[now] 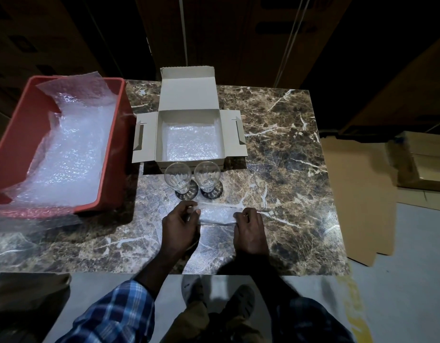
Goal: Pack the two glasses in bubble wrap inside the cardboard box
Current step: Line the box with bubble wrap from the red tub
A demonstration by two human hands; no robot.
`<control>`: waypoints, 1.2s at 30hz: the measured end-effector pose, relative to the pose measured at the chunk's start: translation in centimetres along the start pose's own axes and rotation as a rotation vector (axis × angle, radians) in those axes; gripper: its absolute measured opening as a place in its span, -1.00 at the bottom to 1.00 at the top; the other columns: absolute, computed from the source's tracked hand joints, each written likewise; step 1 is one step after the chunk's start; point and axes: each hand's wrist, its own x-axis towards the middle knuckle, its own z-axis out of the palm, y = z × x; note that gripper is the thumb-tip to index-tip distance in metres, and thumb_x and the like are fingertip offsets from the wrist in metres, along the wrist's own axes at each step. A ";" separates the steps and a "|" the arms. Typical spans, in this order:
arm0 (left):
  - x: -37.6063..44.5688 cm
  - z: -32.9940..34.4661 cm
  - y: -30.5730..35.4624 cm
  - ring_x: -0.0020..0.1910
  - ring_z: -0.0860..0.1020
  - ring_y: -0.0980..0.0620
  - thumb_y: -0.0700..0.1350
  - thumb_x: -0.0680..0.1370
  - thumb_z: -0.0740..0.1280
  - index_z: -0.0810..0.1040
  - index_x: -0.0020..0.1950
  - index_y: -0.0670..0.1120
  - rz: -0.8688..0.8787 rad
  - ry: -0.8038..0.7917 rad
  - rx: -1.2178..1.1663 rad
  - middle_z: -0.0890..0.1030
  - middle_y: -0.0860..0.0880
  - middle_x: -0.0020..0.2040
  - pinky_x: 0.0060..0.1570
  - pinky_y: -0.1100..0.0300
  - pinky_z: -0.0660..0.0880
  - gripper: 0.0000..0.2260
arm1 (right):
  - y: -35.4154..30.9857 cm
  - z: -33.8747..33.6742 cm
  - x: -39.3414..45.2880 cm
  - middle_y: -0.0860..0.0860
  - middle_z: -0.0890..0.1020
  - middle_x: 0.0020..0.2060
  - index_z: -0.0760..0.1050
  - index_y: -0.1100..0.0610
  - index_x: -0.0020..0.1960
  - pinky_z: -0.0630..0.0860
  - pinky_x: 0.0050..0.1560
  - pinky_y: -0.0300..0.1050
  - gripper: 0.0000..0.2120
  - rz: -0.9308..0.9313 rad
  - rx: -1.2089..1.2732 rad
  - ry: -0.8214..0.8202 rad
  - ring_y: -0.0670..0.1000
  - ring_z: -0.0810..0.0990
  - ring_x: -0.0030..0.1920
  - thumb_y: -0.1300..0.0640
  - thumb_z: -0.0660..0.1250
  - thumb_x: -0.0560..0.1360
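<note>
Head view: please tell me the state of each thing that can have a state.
cardboard box: open, lined with bubble wrap.
two glasses: upright, empty, unwrapped.
bubble wrap sheet: partly rolled.
left hand: pinching the sheet.
right hand: pinching the sheet.
red bin: holds bubble wrap.

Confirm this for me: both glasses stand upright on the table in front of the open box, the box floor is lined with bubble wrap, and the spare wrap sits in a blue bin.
One detail is wrong: the bin holding the spare wrap is red, not blue, as the head view shows. The two glasses do stand upright on the table before the open box, which is lined with bubble wrap.
</note>
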 end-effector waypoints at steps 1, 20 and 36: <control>0.0 0.0 -0.2 -0.19 0.64 0.17 -0.16 0.54 0.46 0.65 0.02 0.00 0.009 0.012 -0.001 0.67 0.15 -0.21 -0.15 0.24 0.52 -0.90 | 0.3 0.0 -0.1 0.19 0.53 -0.02 0.59 0.23 -0.01 0.50 -0.17 0.01 -0.67 -0.028 -0.024 0.002 0.13 0.39 -0.09 0.45 0.49 0.27; -0.5 -0.5 -1.7 -0.14 0.49 -0.02 -0.34 0.56 0.34 0.53 0.11 -0.17 0.395 0.032 0.395 0.56 -0.08 -0.08 -0.17 0.20 0.33 -0.84 | -0.4 1.5 -1.7 0.27 0.63 0.19 0.64 0.28 0.18 0.40 0.34 0.28 -0.67 -0.300 -0.168 0.082 0.27 0.56 0.29 0.16 0.22 0.56; -0.3 -0.8 -4.0 0.35 0.39 -0.29 -0.24 0.51 0.43 0.62 0.30 -0.05 0.586 -0.071 0.664 0.44 -0.27 0.39 0.19 -0.08 0.41 -0.65 | -1.3 1.2 -3.2 0.10 0.24 0.57 0.27 0.06 0.57 0.16 0.51 0.30 -0.52 -0.247 -0.232 -0.110 0.15 0.14 0.59 -0.06 0.06 0.69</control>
